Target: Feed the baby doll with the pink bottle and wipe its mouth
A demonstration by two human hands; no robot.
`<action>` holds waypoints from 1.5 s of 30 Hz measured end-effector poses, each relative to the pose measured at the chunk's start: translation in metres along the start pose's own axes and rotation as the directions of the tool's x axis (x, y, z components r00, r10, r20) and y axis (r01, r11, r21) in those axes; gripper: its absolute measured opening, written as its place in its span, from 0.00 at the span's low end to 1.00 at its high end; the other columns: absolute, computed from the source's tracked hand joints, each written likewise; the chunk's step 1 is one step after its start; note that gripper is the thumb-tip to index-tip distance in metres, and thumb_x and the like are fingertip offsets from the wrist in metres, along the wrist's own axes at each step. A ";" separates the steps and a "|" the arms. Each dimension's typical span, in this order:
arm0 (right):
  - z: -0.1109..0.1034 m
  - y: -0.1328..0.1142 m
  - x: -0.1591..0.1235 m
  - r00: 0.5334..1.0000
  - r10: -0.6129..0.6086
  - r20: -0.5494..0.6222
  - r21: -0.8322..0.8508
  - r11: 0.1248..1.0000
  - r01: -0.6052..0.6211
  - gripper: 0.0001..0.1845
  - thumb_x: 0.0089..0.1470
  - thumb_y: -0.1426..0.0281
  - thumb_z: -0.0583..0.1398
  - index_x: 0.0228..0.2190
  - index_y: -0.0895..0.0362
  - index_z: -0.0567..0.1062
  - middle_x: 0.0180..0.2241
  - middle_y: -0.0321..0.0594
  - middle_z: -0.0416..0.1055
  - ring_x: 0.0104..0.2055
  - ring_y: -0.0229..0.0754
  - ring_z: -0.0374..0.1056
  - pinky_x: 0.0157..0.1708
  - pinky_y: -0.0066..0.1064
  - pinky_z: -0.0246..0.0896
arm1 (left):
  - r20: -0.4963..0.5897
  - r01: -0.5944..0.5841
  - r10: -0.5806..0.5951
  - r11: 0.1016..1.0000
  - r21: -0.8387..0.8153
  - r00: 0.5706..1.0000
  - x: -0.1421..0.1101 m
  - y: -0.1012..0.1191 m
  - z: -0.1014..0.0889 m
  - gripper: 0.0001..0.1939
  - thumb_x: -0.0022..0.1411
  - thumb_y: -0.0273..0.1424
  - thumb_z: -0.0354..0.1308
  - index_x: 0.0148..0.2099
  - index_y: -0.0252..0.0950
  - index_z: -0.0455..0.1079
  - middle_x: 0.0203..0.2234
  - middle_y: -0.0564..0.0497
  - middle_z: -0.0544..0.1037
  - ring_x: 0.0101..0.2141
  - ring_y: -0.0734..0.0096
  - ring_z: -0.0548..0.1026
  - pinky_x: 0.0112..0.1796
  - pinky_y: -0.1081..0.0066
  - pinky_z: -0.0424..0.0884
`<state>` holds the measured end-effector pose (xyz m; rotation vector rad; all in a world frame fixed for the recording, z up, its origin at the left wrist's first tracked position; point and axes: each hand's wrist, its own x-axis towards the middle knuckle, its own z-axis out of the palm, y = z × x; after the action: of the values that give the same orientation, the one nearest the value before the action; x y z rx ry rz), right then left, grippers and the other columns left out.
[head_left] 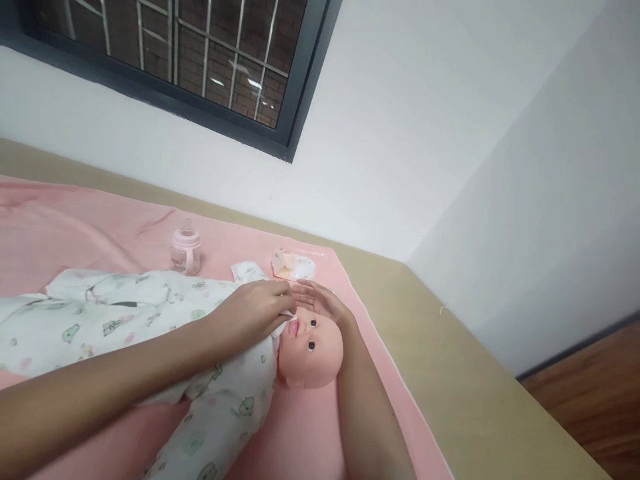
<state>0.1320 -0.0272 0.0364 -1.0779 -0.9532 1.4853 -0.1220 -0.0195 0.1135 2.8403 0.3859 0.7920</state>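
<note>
A baby doll (313, 360) in a white onesie with green and pink animal prints lies on its back, its head to the right. My left hand (260, 307) reaches across the doll's chest, fingers pinched on a small white wipe (283, 327) beside the doll's mouth. Most of the wipe is hidden under the fingers. Around the top and far side of the doll's head curves my right arm, and my right hand (320, 300) cups the far cheek with fingers stretched out. Its fingertips are partly behind the left hand.
Beyond the doll's body stands a pink baby bottle (186, 250) with handles. A small soft packet (295, 265) lies past the head. Under everything is a pink cloth (310, 427) on a wooden table (440, 373). A white wall (380, 153) and a barred window border the far side.
</note>
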 end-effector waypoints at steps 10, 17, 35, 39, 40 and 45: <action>-0.003 0.003 0.004 1.000 0.005 -0.024 -0.017 1.000 -0.005 0.19 0.52 0.60 0.62 0.44 0.54 0.72 0.43 0.43 0.75 0.50 0.45 0.70 0.57 0.44 0.58 | 0.052 0.034 -0.033 0.999 -0.024 0.998 -0.001 0.002 -0.006 0.15 0.62 0.23 0.46 0.37 0.37 0.75 0.34 0.49 0.76 0.33 0.68 0.73 0.32 0.72 0.64; -0.007 0.005 0.004 1.000 0.003 0.012 0.031 1.000 -0.003 0.20 0.52 0.60 0.62 0.46 0.55 0.71 0.46 0.43 0.74 0.50 0.46 0.71 0.59 0.44 0.57 | 0.028 0.013 -0.009 0.990 -0.142 1.000 -0.004 0.012 -0.009 0.13 0.61 0.22 0.49 0.37 0.37 0.75 0.36 0.51 0.76 0.34 0.70 0.74 0.33 0.73 0.65; -0.016 0.011 0.009 0.999 -0.012 0.046 0.037 0.999 0.010 0.20 0.54 0.62 0.60 0.48 0.55 0.72 0.48 0.42 0.73 0.51 0.46 0.70 0.59 0.43 0.58 | -0.127 -0.144 0.138 0.989 -0.037 0.982 -0.007 0.007 0.011 0.14 0.61 0.19 0.47 0.35 0.35 0.73 0.32 0.51 0.73 0.28 0.70 0.69 0.27 0.71 0.60; -0.014 0.010 0.008 0.999 -0.005 0.040 0.034 0.999 0.003 0.19 0.55 0.62 0.60 0.48 0.55 0.71 0.48 0.42 0.74 0.50 0.46 0.71 0.59 0.43 0.58 | -0.116 -0.122 0.118 0.992 -0.028 0.986 -0.007 0.007 0.013 0.14 0.61 0.19 0.47 0.35 0.35 0.73 0.31 0.51 0.73 0.28 0.69 0.69 0.28 0.71 0.60; -0.014 0.009 0.008 0.999 -0.003 0.035 0.031 1.000 0.002 0.19 0.55 0.62 0.60 0.48 0.55 0.71 0.47 0.42 0.74 0.50 0.46 0.71 0.59 0.44 0.58 | -0.114 -0.115 0.111 0.993 -0.029 0.987 -0.007 0.007 0.013 0.14 0.61 0.19 0.47 0.35 0.35 0.74 0.31 0.51 0.73 0.28 0.69 0.69 0.28 0.71 0.60; -0.013 0.009 0.008 0.999 -0.003 0.034 0.022 1.000 0.002 0.20 0.55 0.62 0.59 0.48 0.55 0.70 0.47 0.43 0.74 0.50 0.45 0.71 0.59 0.42 0.58 | -0.067 -0.070 0.068 0.997 -0.030 0.995 -0.006 0.008 0.010 0.13 0.60 0.18 0.50 0.37 0.35 0.75 0.31 0.51 0.73 0.30 0.68 0.70 0.29 0.71 0.62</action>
<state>0.1413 -0.0202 0.0231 -1.0385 -0.9597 1.5133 -0.1199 -0.0294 0.1040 2.8164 0.2830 0.8992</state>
